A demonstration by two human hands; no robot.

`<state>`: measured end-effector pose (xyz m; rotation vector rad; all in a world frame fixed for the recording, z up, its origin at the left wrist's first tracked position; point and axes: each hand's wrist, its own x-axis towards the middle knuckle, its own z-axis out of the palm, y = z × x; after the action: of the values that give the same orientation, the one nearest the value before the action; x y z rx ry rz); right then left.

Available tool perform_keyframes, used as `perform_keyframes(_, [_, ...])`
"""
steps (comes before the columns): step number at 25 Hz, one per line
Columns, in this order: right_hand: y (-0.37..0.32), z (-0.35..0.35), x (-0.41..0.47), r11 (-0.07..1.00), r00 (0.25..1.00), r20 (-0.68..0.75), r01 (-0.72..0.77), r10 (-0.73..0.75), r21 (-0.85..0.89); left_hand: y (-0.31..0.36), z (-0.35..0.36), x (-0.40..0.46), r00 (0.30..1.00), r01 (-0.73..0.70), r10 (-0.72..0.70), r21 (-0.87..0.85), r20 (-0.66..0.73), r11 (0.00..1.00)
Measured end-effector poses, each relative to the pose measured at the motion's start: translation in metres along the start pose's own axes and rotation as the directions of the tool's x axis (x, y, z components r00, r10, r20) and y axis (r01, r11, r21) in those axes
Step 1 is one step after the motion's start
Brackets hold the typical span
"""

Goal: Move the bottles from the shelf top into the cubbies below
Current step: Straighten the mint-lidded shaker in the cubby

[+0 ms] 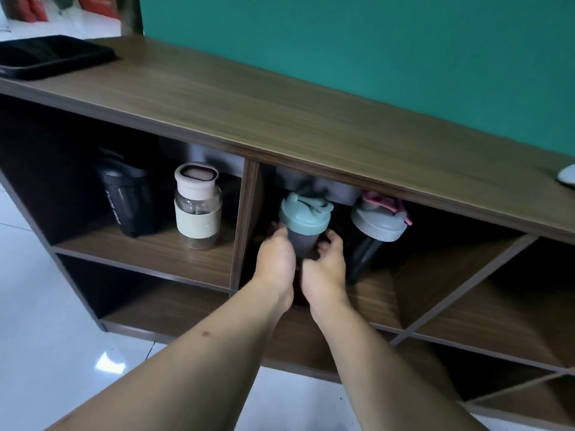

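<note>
Bottles already fill the cubby at nine o'clock: a black shaker (129, 199) and a glass bottle (197, 206). At centre, left hand (275, 256) and right hand (326, 264) clasp the green-lidded shaker (303, 227) from both sides, steadying it upright beside the pink-capped shaker (375, 234) at three o'clock.

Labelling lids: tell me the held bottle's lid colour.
Teal-green lid, clearest in the head view.
</note>
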<state>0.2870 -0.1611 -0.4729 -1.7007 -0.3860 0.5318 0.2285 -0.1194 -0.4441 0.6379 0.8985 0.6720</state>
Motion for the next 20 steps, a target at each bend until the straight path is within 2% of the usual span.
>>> perform_keyframes(2, [0.0, 0.002, 0.009, 0.999, 1.0, -0.003, 0.029, -0.029, -0.033, -0.002, 0.0, -0.001, 0.999, -0.045, 0.045, 0.003, -0.02, 0.999])
perform_keyframes(5, [0.005, 0.007, 0.019, 1.0, 0.998, 0.059, -0.006, 0.005, 0.024, -0.004, 0.0, -0.003, 0.992, -0.125, 0.126, 0.044, -0.019, 0.991])
perform_keyframes(10, [0.006, 0.009, 0.003, 0.999, 1.0, -0.025, 0.013, -0.012, 0.031, -0.003, -0.001, 0.002, 0.997, -0.083, 0.083, 0.005, 0.002, 0.997])
perform_keyframes(13, [0.009, 0.01, 0.012, 0.999, 0.998, -0.055, 0.033, -0.033, 0.005, -0.011, 0.001, 0.008, 0.996, -0.071, 0.072, 0.017, -0.052, 0.997])
perform_keyframes(15, [0.012, 0.01, 0.022, 1.0, 0.999, -0.024, 0.025, -0.025, 0.008, -0.019, 0.001, 0.016, 0.989, -0.108, 0.112, 0.038, -0.101, 0.993])
perform_keyframes(18, [0.015, 0.012, 0.032, 0.989, 0.995, 0.097, -0.05, 0.036, 0.142, -0.019, 0.001, 0.004, 0.983, -0.167, 0.169, 0.035, -0.076, 0.985])
perform_keyframes(20, [0.015, 0.011, 0.026, 0.984, 0.997, 0.078, -0.039, 0.026, 0.173, -0.015, 0.003, -0.004, 0.984, -0.17, 0.17, 0.004, -0.057, 0.985])
